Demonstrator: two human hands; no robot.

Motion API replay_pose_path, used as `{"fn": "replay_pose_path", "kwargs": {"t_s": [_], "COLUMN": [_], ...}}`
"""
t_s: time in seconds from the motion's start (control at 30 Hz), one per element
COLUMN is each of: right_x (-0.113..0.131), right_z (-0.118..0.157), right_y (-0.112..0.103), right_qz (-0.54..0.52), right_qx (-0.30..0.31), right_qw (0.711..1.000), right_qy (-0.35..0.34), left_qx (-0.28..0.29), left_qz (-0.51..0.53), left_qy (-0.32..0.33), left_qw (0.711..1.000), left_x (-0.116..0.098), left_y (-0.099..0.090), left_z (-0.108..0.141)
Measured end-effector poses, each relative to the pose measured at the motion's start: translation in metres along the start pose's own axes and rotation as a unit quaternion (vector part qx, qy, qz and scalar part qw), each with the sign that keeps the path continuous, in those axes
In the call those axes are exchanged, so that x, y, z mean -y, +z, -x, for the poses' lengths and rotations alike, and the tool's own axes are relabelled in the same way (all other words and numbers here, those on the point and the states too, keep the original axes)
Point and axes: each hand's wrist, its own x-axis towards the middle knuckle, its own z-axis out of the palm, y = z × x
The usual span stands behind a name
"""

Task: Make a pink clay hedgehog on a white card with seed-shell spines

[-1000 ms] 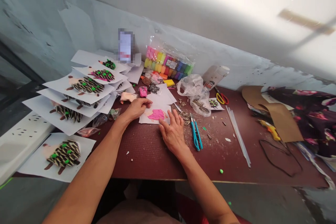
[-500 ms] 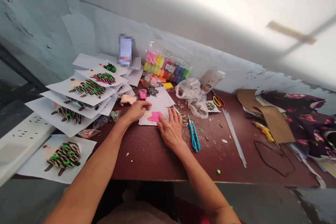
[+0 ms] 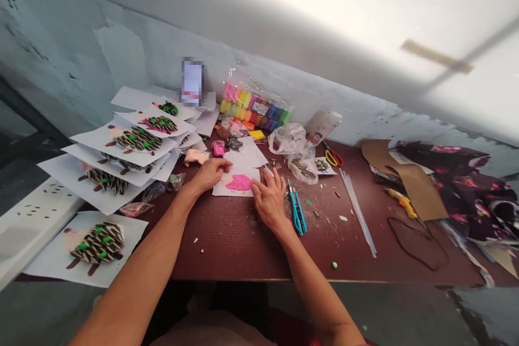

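Observation:
A white sheet of paper (image 3: 221, 189) lies on the table, with a flattened pink clay shape (image 3: 240, 182) stuck on it. Small orange-pink bits show at the shape's lower edge. At the upper left side of the sheet, my left hand (image 3: 208, 174) has its fingers bent and closed on the edge. My right hand (image 3: 271, 199) lies just off the pink shape, fingers spread, its fingertips by the sheet's right edge. More white paper (image 3: 249, 152) lies behind. Lumps of pink clay (image 3: 218, 147) and peach clay (image 3: 197, 156) are close to my left hand.
Left stands a pile of seed-covered hedgehog pictures (image 3: 138, 159) beside a white power strip (image 3: 36, 216). To the right are a turquoise utility knife (image 3: 298, 211), a bag of seeds (image 3: 302, 165), scissors (image 3: 334, 157), glue sticks (image 3: 359, 213) and a glue gun (image 3: 401, 203). Packed clay (image 3: 255, 108) leans at the wall.
My right hand has slid off the pink shape to the right, uncovering its right end. My left hand stays at the sheet's left side. The view has shifted slightly.

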Motion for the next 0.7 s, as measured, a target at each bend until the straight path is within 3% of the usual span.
{"fn": "replay_pose_path", "kwargs": {"t_s": [0.1,0.4,0.7], "right_x": [0.001,0.013,0.006], "right_z": [-0.002,-0.013,-0.012], "right_y": [-0.003,0.003,-0.001], "right_qz": [0.012,0.043,0.038], "right_qx": [-0.018,0.045,0.057], "right_qw": [1.000,0.996,0.996], "right_qy": [-0.005,-0.066,-0.053], "left_qx": [0.002,0.013,0.013], "left_qz": [-0.008,-0.017,-0.014], "left_qy": [-0.002,-0.005,-0.006], "left_qw": [1.000,1.000,1.000], "left_x": [0.000,-0.001,0.000], "left_y": [0.001,0.001,0.001], "left_z": [0.000,-0.001,-0.001]}}
